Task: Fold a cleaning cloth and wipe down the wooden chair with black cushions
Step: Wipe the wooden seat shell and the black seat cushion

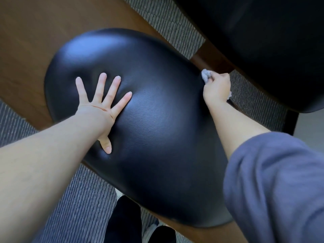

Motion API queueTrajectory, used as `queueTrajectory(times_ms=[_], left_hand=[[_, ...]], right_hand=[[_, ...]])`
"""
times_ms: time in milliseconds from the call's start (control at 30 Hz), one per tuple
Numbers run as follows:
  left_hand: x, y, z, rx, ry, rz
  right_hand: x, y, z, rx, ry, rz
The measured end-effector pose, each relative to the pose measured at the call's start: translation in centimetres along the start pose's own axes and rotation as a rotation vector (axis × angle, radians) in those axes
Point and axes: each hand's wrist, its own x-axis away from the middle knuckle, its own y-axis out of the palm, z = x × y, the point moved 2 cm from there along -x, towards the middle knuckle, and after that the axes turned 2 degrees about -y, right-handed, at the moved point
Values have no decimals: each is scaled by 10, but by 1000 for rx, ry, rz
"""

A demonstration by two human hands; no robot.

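Across mid-view a black cushion [157,128] fills most of the pic, w/ a 2nd cushion [263,41] at top right, wood frame [26,50] at upper left & striped carpet [78,199] underneath. L hand [98,109] lies flat on the cushion's left part, fingers [112,88] straight & spread, holding nothing. R hand [217,88] is at the cushion's right edge, its fingers clenched round a bunched grey cloth [206,74] at that edge.
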Motion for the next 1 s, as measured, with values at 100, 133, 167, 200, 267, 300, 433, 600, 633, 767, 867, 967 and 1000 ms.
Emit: queueTrajectory(times_ms=[100,133,167,200,267,300,433,600,633,767,867,967,1000], left_hand=[[0,0,0,-2,6,6],[0,0,0,-3,4,7],[1,0,0,-4,0,7],[1,0,-1,-4,-3,6],[2,0,0,1,-8,10],[2,0,0,2,-9,16],[2,2,1,-3,-10,36],[4,2,1,-5,-9,75],[5,2,0,-2,-9,85],[8,3,0,8,11,119],[11,6,-1,13,41,164],[13,7,-2,3,59,180],[13,7,-2,3,60,179]], right_hand=[[14,0,-12,22,-34,13],[25,-1,-13,-7,-104,3],[39,-2,-10,-26,-191,-12],[56,-3,-7,-36,-285,-36],[86,-8,1,-51,-445,-111],[93,-11,6,-52,-490,-138],[78,-12,8,-51,-318,-23],[136,4,-26,-150,-328,-57],[162,3,-31,-192,-433,-111],[222,-9,-24,-195,-717,-334],[194,-15,-13,-170,-642,-268],[172,-19,-6,-127,-373,-189],[178,-20,-9,-121,-375,-193]])
